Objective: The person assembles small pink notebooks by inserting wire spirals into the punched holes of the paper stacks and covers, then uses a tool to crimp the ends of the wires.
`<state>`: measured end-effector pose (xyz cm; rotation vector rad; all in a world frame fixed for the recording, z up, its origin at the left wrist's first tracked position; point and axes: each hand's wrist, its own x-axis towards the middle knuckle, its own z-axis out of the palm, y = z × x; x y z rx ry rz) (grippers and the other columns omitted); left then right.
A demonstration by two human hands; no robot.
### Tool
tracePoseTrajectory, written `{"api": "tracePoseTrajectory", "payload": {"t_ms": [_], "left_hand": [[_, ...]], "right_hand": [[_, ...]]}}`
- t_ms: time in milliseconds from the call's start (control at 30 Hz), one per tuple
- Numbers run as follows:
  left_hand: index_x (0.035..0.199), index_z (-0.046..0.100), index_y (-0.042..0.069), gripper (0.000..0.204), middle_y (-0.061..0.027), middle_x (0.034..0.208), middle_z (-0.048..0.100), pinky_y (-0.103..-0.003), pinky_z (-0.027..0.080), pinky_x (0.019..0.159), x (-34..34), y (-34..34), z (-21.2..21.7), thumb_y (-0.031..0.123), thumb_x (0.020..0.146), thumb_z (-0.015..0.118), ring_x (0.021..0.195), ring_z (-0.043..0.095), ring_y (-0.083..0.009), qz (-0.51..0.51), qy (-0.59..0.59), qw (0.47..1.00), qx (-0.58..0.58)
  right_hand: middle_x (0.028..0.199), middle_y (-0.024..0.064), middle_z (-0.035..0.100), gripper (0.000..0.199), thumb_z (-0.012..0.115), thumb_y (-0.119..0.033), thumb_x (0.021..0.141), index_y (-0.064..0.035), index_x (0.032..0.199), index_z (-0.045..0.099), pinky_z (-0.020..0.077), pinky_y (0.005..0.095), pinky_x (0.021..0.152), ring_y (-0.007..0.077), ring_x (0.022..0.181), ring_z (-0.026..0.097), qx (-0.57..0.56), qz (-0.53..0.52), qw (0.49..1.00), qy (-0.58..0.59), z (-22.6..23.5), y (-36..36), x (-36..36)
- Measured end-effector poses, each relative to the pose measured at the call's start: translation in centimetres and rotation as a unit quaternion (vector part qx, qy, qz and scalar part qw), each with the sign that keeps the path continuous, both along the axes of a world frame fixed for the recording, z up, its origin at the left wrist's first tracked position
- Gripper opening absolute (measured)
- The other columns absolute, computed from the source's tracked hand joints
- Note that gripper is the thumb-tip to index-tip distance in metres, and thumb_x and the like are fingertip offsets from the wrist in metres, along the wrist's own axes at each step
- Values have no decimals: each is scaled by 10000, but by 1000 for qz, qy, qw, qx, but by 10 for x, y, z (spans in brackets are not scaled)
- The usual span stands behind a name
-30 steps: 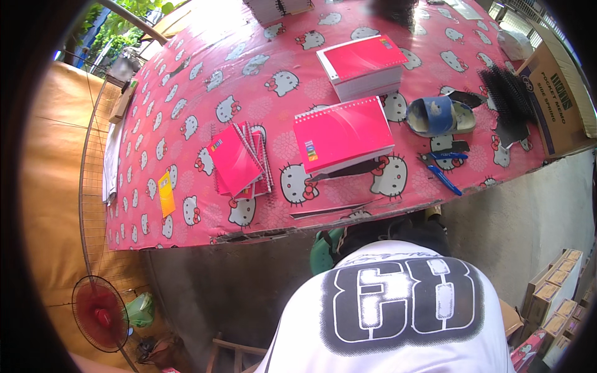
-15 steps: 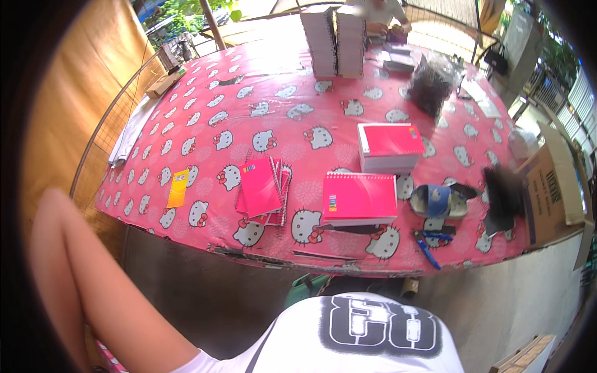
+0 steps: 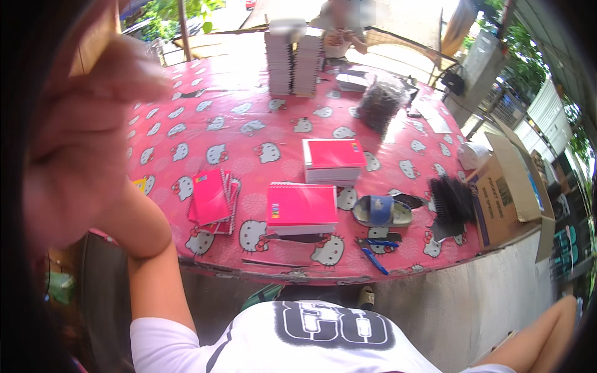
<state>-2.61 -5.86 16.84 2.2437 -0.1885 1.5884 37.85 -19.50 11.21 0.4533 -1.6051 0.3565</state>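
My left hand (image 3: 87,137) is raised close to the camera at the left, large and blurred. Its fingers are smeared, so I cannot make out whether they hold anything. Behind its wrist, a sliver of a yellow notepad (image 3: 140,184) shows on the table. Just right of my left forearm lie several loose pink spiral notebooks (image 3: 211,198), overlapping. My bent right arm (image 3: 541,336) shows at the lower right edge, its hand out of view. A near stack of pink notebooks (image 3: 301,206) and a farther stack (image 3: 334,155) stand mid-table.
A blue sandal (image 3: 380,211), a blue-handled tool (image 3: 375,261) and black spiral bindings (image 3: 451,202) lie right of the stacks. An open carton (image 3: 504,199) stands at the right edge. Tall book piles (image 3: 280,65) and a black plastic-wrapped bundle (image 3: 380,104) are farther back; another person (image 3: 342,38) sits beyond.
My left hand has come into view close to the camera, covering the left side. My right arm has appeared at lower right. The view has shifted rightward, so the table things sit farther left.
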Motion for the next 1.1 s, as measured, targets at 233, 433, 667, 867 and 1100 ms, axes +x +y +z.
{"api": "tracePoseTrajectory", "payload": {"t_ms": [233,433,667,867,1100], "left_hand": [[1147,630,23,336,-138,1041,683,-332,491,834,102,94,-150,225,882,677,915,647,-207,201,409,835,-307],[1109,650,-13,398,-186,979,692,-357,500,835,136,118,-204,292,857,691,938,668,-287,228,515,767,-309],[1050,681,-14,373,-176,948,702,-346,509,808,127,118,-205,289,835,712,893,676,-251,208,496,730,-421],[991,702,-13,235,-128,887,709,-289,515,714,129,118,-212,126,804,735,800,671,-175,223,450,726,-470],[957,717,55,168,-72,824,678,-298,501,761,128,72,-188,52,790,721,731,656,-200,318,262,864,-291]], "right_hand": [[1222,93,571,414,750,-159,723,-35,1086,593,435,366,899,218,1120,522,-4,27,1000,-13,5,-39,28],[1199,91,604,372,760,-126,723,-36,1059,628,467,349,884,209,1100,548,17,115,993,-13,12,-33,78],[1187,153,627,345,748,-177,768,-20,1065,671,491,334,842,241,1062,581,-577,-606,528,-147,-167,176,174],[1002,182,617,297,739,-158,758,-13,1009,677,491,424,837,352,940,611,-428,-708,413,-381,-270,199,167],[958,184,624,237,641,-17,802,-28,1037,676,494,416,780,352,885,621,-412,-711,489,-294,-228,191,155]]}}
